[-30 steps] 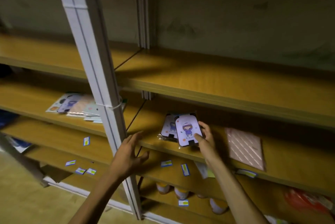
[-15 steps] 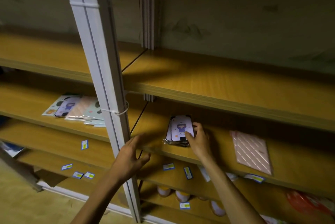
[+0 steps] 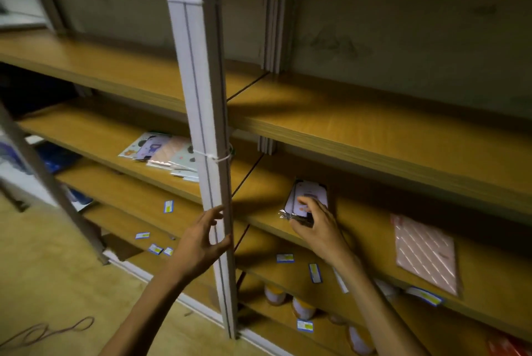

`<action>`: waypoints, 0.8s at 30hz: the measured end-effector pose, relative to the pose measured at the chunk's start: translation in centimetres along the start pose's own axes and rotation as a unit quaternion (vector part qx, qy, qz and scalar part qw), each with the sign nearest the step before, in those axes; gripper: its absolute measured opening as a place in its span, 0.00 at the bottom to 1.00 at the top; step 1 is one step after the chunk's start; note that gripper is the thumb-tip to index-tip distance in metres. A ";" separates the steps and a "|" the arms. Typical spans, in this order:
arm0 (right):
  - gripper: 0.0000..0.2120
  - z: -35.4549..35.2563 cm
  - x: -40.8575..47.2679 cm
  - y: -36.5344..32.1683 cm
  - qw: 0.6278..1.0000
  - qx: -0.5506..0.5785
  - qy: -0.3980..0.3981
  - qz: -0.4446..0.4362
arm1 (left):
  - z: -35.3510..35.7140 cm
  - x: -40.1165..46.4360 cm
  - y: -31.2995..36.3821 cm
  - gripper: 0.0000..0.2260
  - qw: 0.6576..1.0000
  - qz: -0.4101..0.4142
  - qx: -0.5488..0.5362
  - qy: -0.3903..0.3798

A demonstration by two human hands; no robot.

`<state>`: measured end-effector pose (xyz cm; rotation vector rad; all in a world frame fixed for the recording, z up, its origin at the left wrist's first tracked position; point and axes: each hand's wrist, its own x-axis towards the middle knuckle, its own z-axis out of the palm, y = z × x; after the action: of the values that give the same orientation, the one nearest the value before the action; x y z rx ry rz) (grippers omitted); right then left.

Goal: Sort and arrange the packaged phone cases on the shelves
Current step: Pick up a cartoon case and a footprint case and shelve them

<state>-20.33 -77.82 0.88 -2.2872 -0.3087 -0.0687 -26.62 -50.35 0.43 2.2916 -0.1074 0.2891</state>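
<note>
The lilac packaged phone case is now laid flat on the small stack on the middle shelf, where a second ago it was held tilted above it. The right hand is pressed over its near end, fingers curled around the stack's edge. The left hand has been raised to the white upright post, open and touching it, nothing held. A pink striped case lies well apart, unmoved.
</note>
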 end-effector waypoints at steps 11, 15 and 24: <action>0.22 11.0 0.5 -9.3 0.978 0.035 -0.150 -0.144 | -9.7 -7.3 -6.7 0.28 0.984 -0.127 0.053 0.114; 0.22 15.3 1.8 -12.9 0.969 0.013 -0.175 -0.175 | -13.5 -8.6 -9.8 0.25 0.980 -0.131 0.085 0.123; 0.22 24.4 7.2 -20.1 0.975 0.013 -0.176 -0.138 | -23.0 -6.8 -19.3 0.28 0.982 -0.129 0.099 0.094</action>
<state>-19.46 -45.39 0.12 -2.2103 -0.8052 0.2009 -33.96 -20.45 -0.20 2.4268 0.3261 0.3925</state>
